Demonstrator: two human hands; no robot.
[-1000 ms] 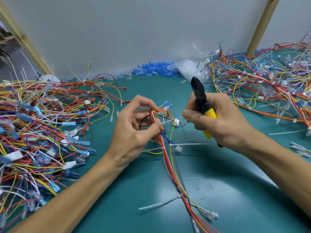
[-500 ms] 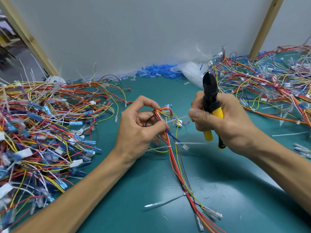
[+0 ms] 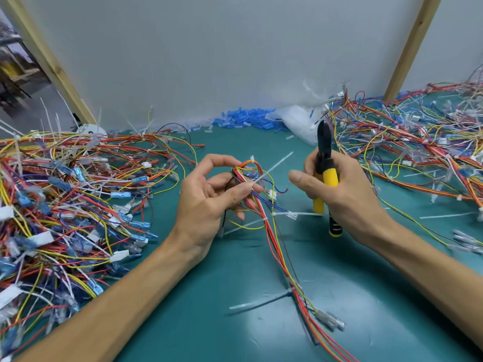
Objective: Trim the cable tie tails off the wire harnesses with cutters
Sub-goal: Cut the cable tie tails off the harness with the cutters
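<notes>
**Lining up the cutters on a cable tie tail**

My left hand [image 3: 209, 202] pinches one wire harness [image 3: 271, 239] between thumb and forefinger, just below the loop at its top. The other fingers are loosely curled. The harness is a bundle of red, yellow and blue wires at the centre of the view. Its long axis runs from that loop down toward me and slightly right, trailing across the teal table [image 3: 366, 296] to the bottom edge.

A white cable tie tail [image 3: 277, 165] sticks out from the pinch, slanting up and to the right toward my other hand.

My right hand [image 3: 339, 194] is wrapped around the yellow handles of the cutters [image 3: 324, 158], with the thumb stretched out to the left. The cutters stand nearly upright, their black tip pointing up and away from me, the blades seemingly together. They are near the tail but not touching it.

I judge this to be the aiming step. Next, the blades must open, tip toward the tail, and close near the tie's head without nicking a wire. More uncut tails show lower on the harness.
</notes>
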